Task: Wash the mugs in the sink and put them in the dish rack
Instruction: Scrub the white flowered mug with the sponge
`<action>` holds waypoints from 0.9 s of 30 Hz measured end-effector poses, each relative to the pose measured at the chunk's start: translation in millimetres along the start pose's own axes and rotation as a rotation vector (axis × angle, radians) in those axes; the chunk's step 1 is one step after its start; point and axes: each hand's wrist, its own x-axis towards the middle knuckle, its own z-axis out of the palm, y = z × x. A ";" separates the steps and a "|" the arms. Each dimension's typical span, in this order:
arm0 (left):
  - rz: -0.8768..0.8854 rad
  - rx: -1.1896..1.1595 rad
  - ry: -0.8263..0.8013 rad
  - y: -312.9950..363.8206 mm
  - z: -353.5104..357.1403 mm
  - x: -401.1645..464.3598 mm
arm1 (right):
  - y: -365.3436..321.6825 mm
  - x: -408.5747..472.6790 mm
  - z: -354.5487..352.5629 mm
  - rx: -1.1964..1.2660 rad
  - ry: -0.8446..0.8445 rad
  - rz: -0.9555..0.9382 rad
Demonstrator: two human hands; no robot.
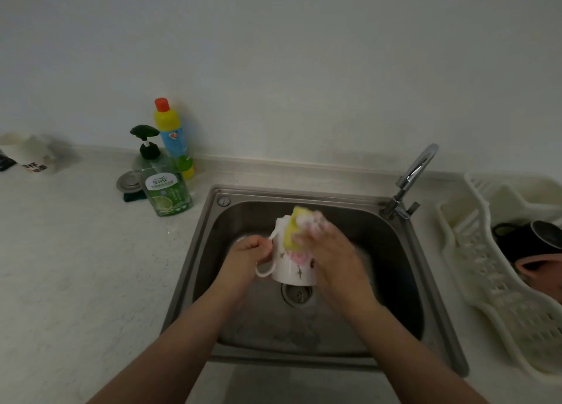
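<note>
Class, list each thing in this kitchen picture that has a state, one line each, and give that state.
White mug: held over the sink, soapy.
Sponge: pressed on the mug, foamy.
Left hand: grips the mug's handle.
Right hand: holds the sponge.
Faucet: no water seen running.
Dish rack: holds a dark mug and a pink one.
Soap bottle: upright.

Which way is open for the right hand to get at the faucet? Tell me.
Probably straight up and right: nothing stands between the right hand and the faucet. But it holds the soapy sponge against the mug.
</note>
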 end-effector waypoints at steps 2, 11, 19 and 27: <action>-0.016 -0.068 -0.018 1.3 -4.3 0.2 | -4.7 1.9 -2.7 0.092 0.073 0.156; -0.023 -0.242 -0.026 5.8 -9.4 3.9 | -11.4 7.1 -11.0 0.317 0.077 0.182; -0.005 -0.252 -0.082 6.4 -16.3 4.7 | -11.8 -5.1 -13.9 0.438 0.108 0.135; 0.052 -0.223 -0.079 7.9 -19.9 5.4 | -22.2 -26.5 -16.1 0.573 0.146 0.170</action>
